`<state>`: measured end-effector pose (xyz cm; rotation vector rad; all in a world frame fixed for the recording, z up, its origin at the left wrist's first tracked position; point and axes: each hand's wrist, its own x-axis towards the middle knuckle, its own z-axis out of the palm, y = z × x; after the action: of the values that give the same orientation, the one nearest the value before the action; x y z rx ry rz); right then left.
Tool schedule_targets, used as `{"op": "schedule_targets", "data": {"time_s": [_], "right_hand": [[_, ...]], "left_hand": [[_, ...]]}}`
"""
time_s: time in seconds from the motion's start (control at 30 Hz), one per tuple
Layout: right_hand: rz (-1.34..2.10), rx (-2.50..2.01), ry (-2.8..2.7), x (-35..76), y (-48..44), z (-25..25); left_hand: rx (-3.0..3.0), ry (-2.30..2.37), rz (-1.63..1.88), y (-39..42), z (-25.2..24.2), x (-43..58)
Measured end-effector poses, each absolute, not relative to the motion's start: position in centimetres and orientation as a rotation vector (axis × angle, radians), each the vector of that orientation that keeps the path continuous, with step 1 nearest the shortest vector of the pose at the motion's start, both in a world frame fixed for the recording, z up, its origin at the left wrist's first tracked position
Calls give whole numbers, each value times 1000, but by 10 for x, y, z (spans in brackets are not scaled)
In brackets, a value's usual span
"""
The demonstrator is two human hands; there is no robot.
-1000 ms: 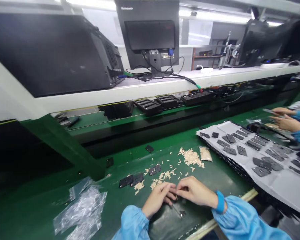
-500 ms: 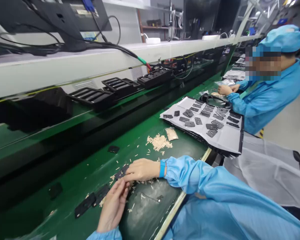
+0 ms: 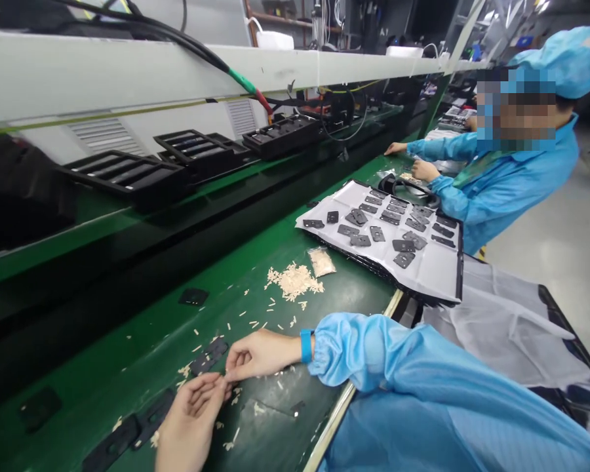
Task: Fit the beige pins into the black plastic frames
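Since the last shot your view's swung right, and your R hand (image 3: pixel 260 354) has pulled back off the black plastic plate (image 3: pixel 209 354), now just beside it; your L hand (image 3: pixel 191 423) meets it at the tips, grip together, can't tell if clamped on anything; pale slivers (image 3: pixel 292 282) lie scattered on the green counter (image 3: pixel 354 295); a co-worker (image 3: pixel 511 196) sits past the grey sheet (image 3: pixel 437 269).

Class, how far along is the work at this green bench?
Already laid out: black plates on the white sheet. In hand: left hand and right hand meet, holding something too small to tell. Remaining: loose black plates and piled pale slivers on the bench.
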<state>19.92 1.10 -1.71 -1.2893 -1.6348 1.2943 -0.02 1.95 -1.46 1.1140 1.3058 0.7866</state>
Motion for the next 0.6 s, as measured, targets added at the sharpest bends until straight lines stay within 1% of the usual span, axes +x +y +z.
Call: {"op": "schedule_targets", "data": {"time_s": [0.2, 0.3, 0.4, 0.6], "right_hand": [[1392, -1237, -1461, 200, 6, -3], [1488, -1182, -1389, 199, -3, 3], [1592, -1143, -1343, 200, -2, 1], [1546, -1234, -1293, 201, -3, 6]], "left_hand": [[1252, 1266, 805, 13, -7, 4], [1256, 1209, 829, 5, 0, 8], [1246, 1145, 871, 6, -4, 10], [1219, 1116, 980, 3, -14, 15]]}}
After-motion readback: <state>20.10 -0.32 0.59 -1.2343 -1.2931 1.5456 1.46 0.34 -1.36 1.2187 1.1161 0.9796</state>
